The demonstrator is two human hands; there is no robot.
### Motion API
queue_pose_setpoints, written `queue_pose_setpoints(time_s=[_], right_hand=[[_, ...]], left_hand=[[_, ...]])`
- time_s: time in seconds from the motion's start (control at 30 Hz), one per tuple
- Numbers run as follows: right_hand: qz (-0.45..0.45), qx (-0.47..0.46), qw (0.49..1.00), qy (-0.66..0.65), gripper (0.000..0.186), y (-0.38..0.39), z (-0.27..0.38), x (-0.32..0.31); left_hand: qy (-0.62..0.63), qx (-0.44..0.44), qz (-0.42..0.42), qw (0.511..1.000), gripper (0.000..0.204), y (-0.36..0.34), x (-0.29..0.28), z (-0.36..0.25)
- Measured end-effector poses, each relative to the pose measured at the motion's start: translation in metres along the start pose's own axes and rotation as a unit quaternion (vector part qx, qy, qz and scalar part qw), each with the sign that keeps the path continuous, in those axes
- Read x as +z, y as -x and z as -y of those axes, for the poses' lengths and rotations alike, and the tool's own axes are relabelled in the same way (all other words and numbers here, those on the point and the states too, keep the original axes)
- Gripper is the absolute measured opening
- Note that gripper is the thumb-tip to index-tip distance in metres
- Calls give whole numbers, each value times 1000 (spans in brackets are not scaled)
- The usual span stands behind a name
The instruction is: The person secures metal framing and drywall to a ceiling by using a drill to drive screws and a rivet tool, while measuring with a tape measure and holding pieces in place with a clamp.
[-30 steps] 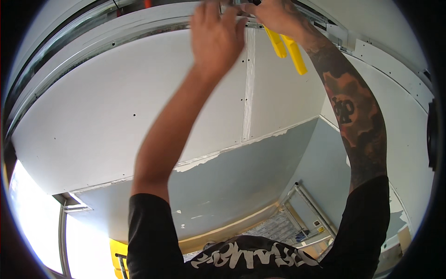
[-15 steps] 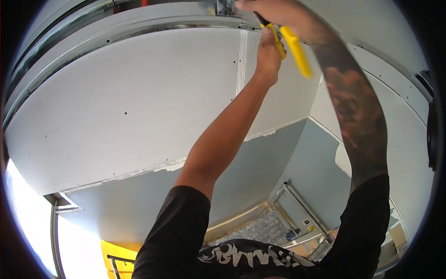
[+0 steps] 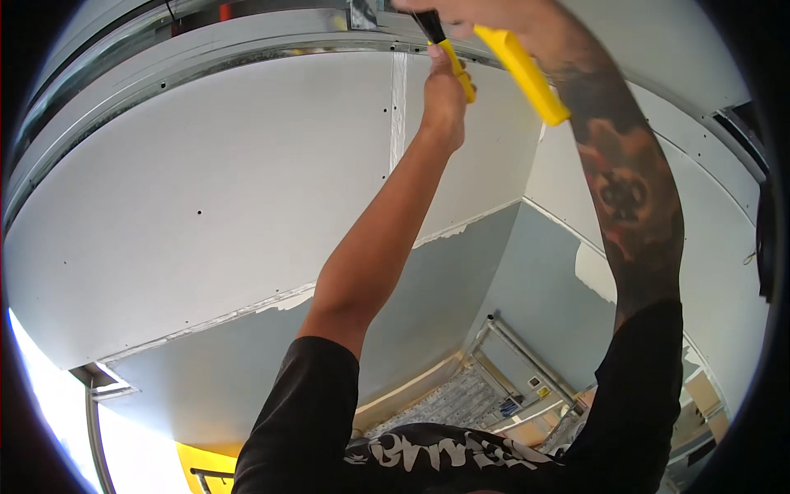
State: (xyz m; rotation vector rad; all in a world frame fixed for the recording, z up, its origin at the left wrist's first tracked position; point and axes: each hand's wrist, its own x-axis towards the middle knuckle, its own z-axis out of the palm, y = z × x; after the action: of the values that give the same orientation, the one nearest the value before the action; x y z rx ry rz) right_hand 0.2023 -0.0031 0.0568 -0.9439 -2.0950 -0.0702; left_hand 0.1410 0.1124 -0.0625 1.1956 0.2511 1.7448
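Both my arms reach up to a metal track (image 3: 271,53) along the top of a white board wall (image 3: 239,156). My left hand (image 3: 443,103) is closed round a slim tool (image 3: 457,67) with a yellow handle and a black upper part, its thumb lying along it. Above and to the right, my right hand (image 3: 506,15) grips a thick yellow handle (image 3: 528,78), which slants down toward my forearm. The upper frame edge and my right hand hide the tools' working ends. Whether the two yellow handles belong to one tool, I cannot tell.
A bright metal bracket (image 3: 362,15) sits on the track to the left. Grey-blue wall (image 3: 461,263) lies below the white boards. Lower right stands a metal tube frame (image 3: 527,354); cardboard boxes (image 3: 702,393) are farther right. A yellow panel (image 3: 206,461) shows at lower left.
My left hand and its tool now appear farther left, as do the wall and track. The right-hand yellow handle has tilted, its lower end swinging right toward my forearm.
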Motion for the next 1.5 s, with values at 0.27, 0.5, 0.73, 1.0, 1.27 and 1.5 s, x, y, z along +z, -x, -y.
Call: queue_pose_setpoints(time_s=[0.27,0.5,0.73,1.0,1.27,1.5], right_hand=[[-220,-117,960,124,43,-41,-57,62],[-34,42,999,5,42,-19,-35,13],[-143,-19,986,87,48,-45,-61,71],[44,-81,995,-28,36,-5,-4,17],[-179,-1,975,133,40,-29,-30,55],[-241,91,962,86,39,58,-51,85]], left_hand=[[108,122,103,981,48,6,9,4],[-37,37,-13,999,58,-3,-6,10],[113,95,89,985,56,4,-13,8],[-6,36,52,998,59,-3,-19,3],[182,52,220,957,67,-1,-8,-2],[-133,18,273,953,60,32,-63,44]])
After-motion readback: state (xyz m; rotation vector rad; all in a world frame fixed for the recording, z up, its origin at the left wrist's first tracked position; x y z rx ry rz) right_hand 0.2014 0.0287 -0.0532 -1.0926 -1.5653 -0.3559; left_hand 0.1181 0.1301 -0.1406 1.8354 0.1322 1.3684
